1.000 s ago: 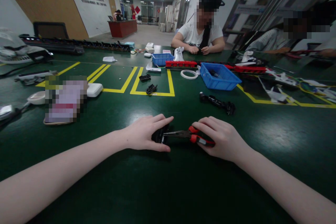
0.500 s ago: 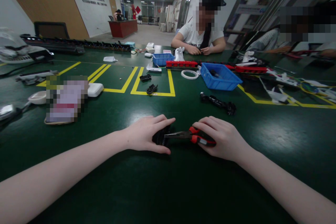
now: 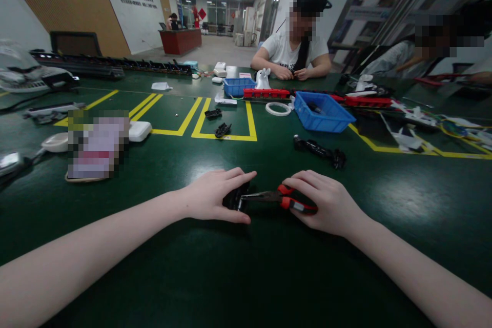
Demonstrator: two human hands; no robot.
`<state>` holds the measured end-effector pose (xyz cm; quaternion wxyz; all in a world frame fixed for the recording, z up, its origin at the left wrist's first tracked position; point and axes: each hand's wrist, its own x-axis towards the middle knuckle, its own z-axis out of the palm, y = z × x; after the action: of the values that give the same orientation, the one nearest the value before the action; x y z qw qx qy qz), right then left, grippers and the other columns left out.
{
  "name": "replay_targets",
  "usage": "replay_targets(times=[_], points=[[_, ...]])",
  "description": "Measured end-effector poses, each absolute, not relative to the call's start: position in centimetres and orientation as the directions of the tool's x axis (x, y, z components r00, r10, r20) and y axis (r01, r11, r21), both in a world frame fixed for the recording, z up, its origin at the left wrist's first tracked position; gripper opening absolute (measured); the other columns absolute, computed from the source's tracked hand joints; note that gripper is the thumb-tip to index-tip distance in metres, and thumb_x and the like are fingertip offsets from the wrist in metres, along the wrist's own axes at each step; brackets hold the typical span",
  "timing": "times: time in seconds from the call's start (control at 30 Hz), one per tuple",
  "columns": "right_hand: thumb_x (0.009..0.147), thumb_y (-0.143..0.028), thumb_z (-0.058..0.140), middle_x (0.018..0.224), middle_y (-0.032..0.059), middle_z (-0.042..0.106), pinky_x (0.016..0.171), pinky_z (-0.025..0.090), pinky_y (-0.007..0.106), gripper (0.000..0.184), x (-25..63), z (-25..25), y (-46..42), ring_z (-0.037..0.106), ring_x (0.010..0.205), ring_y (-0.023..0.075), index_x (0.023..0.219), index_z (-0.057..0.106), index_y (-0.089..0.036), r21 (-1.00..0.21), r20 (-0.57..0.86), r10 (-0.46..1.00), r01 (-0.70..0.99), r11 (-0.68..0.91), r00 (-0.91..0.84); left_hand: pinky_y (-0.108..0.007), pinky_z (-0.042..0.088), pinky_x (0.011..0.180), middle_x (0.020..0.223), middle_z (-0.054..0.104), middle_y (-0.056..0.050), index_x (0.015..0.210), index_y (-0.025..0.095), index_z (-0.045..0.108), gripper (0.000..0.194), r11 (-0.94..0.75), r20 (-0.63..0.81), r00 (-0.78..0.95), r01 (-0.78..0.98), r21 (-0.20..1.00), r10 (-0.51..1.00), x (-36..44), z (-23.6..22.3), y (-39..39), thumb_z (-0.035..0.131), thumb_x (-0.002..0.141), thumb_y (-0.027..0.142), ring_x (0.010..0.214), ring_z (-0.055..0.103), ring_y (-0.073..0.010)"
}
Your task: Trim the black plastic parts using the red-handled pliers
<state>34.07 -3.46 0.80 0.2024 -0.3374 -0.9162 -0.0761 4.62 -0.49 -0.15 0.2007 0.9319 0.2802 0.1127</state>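
Note:
My left hand [image 3: 215, 197] is closed around a small black plastic part [image 3: 233, 201] on the green table [image 3: 246, 271], thumb on the near side and fingers on the far side. In my right hand [image 3: 323, 200] is a pair of needle-nose pliers [image 3: 282, 197] with red and black handles. Their slim jaws point left, and the tips meet the black part between my left thumb and fingers. The exact contact at the tips is too small to make out. Beyond my right hand lies a longer black jointed part [image 3: 320, 151].
Two small black parts [image 3: 222, 130] lie inside a yellow-taped box. Behind are a blue bin [image 3: 323, 113], a smaller blue bin [image 3: 239, 87], a tape roll [image 3: 278, 108] and a red strip [image 3: 267, 94]. A phone [image 3: 98, 146] stands at left. A co-worker [image 3: 294, 51] sits opposite.
Both hands stay nearly in place with the pliers at the black part. The part tilts slightly between my left fingers. The co-worker on the right has moved an arm.

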Motion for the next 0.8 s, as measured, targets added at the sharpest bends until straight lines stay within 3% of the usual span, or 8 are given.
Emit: replay_targets(times=[0.33, 0.8], points=[[0.080, -0.022, 0.059, 0.098, 0.0120, 0.066, 0.069, 0.054, 0.035, 0.030, 34.00, 0.89, -3.57, 0.062, 0.082, 0.0225, 0.109, 0.060, -0.014, 0.067, 0.428, 0.562, 0.645, 0.761, -0.707, -0.038, 0.047, 0.087, 0.131, 0.052, -0.012, 0.153, 0.022, 0.025, 0.085, -0.752, 0.091, 0.814, 0.481, 0.450, 0.574, 4.58, 0.01, -0.48, 0.054, 0.086, 0.067, 0.108, 0.058, -0.0297], [0.078, -0.024, 0.064, 0.103, 0.0097, 0.067, 0.075, 0.055, 0.038, 0.034, 34.27, 0.82, -3.14, 0.065, 0.087, 0.0234, 0.111, 0.059, -0.018, -0.067, 0.446, 0.621, 0.668, 0.741, -0.644, -0.038, 0.047, 0.089, 0.130, 0.053, -0.012, 0.150, 0.021, 0.030, 0.079, -0.738, 0.100, 0.816, 0.454, 0.498, 0.570, 4.52, 0.26, -0.46, 0.052, 0.088, 0.065, 0.106, 0.059, -0.0286]])
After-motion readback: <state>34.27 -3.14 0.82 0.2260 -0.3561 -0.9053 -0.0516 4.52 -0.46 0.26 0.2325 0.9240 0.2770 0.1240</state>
